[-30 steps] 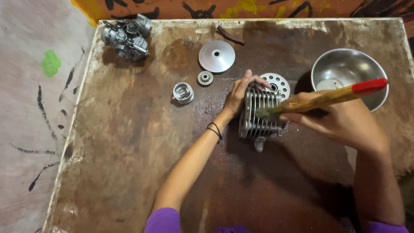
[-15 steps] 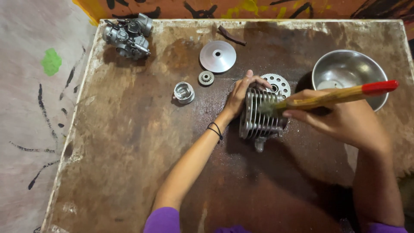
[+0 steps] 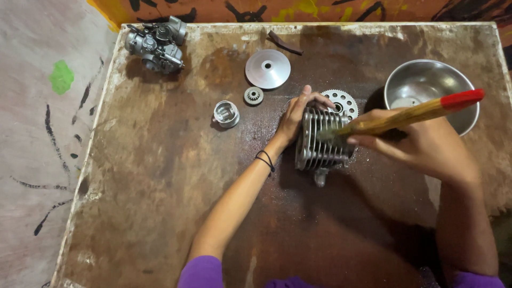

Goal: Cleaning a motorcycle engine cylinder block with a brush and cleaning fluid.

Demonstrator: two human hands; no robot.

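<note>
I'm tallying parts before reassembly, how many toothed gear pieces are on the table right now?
2. A small gear lies just below the smooth round disc. A larger toothed wheel sits behind the finned cylinder, partly hidden by it; others could be hidden too.

The left hand [image 3: 296, 114] rests on the left side of a finned cylinder [image 3: 322, 140] and holds it on the table [image 3: 160, 202]. The right hand [image 3: 421, 146] grips a brush [image 3: 410, 113] with a wooden handle and red end; its bristles touch the fins. Behind the cylinder lies a sprocket [image 3: 343, 101], near it a bowl [image 3: 431, 90]. Further left are a disc [image 3: 268, 69], a small gear [image 3: 254, 96], a piston [image 3: 226, 113] and a carburetor [image 3: 156, 44].
</note>
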